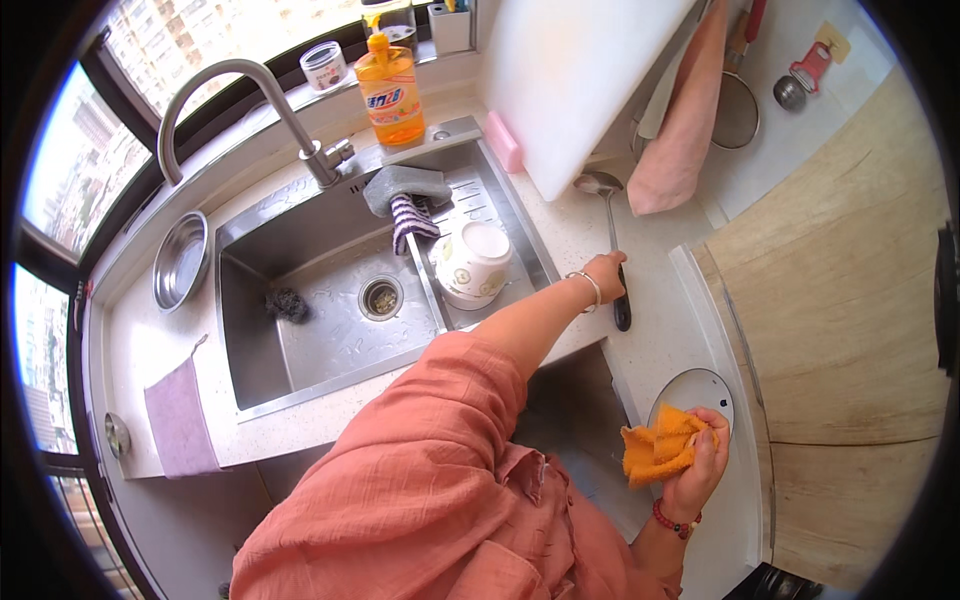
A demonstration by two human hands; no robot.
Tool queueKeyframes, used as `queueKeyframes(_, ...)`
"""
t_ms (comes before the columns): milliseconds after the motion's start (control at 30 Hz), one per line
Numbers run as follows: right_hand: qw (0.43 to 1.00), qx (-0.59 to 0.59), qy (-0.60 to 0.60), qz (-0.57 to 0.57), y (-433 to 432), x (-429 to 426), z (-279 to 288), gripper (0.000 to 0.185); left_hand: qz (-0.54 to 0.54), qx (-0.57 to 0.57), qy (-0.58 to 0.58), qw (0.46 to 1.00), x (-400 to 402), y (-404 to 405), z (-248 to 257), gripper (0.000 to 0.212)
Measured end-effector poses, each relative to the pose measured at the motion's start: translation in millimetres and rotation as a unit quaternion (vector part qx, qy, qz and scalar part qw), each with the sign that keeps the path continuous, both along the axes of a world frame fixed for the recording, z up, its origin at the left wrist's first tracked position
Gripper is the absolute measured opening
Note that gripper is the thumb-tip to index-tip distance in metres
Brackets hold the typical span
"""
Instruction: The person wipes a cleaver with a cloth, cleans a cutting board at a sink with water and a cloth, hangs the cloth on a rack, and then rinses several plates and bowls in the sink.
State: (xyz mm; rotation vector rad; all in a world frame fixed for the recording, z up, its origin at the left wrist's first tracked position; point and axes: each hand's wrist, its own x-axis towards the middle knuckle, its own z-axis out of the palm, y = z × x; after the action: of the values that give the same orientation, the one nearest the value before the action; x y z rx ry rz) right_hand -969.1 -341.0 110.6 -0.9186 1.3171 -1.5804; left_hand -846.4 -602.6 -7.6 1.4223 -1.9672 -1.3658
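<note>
My left hand (604, 276), with a silver bangle at the wrist, is closed around the handle of a metal ladle (613, 217). The ladle's bowl points toward the wall, and its black grip end sticks out below my hand over the counter. My right hand (697, 469), wearing a red beaded bracelet, grips a bunched orange cloth (660, 450). Just behind that cloth, a white plate (701, 382) with small dark marks is partly hidden by cloth and fingers.
Left of my arm is a steel sink (322, 352) holding a steel-wool scrubber (288, 305) and upturned patterned bowls (474, 262). A faucet (277, 97), a dish soap bottle (391, 97) and a white cutting board (570, 75) stand behind. A purple cloth (180, 420) hangs over the counter edge.
</note>
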Motion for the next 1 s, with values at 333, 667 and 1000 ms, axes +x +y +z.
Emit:
queueKeyframes(333, 1.0, 0.008, -0.006, 0.02, 8, -15, -9, 0.023, -0.022, -0.081, -0.011, 0.996, 5, 60, 23, 0.057)
queueKeyframes(667, 0.986, 0.002, -0.049, 0.157, -2, -8, -22, 0.048, 0.137, -0.382, -0.046, 0.913, 169, 153, 28, 0.034)
queueKeyframes(1000, 0.97, 0.047, 0.02, 0.236, -22, 20, -50, 0.047, 0.289, -0.319, -0.19, 0.882, 277, 290, 25, 0.03)
